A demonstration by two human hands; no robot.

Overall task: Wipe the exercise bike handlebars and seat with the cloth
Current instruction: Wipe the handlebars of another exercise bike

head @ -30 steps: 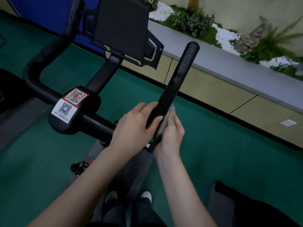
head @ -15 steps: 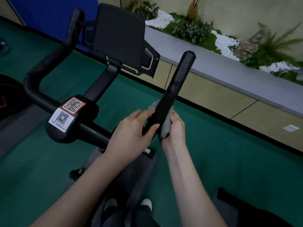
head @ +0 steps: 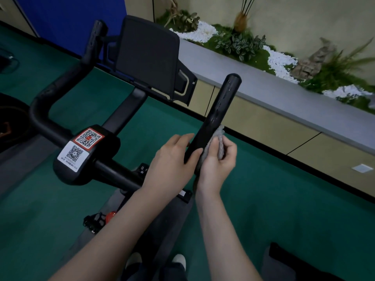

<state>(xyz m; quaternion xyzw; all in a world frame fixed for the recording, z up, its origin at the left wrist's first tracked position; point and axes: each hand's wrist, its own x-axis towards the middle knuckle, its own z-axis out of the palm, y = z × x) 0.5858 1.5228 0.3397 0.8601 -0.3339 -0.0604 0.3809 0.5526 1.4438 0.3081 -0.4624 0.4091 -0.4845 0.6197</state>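
The black handlebar is in the middle of the view. Its long axis goes from the hands up and a little to the right, and its round end points away toward the grey ledge. The left hand wraps around its lower part. The right hand pinches the grey cloth, which touches the bar's right side.

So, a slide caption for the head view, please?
Right hand holds grey cloth against handlebar; left hand grips it.

nubby grey cloth on glossy black handlebar.
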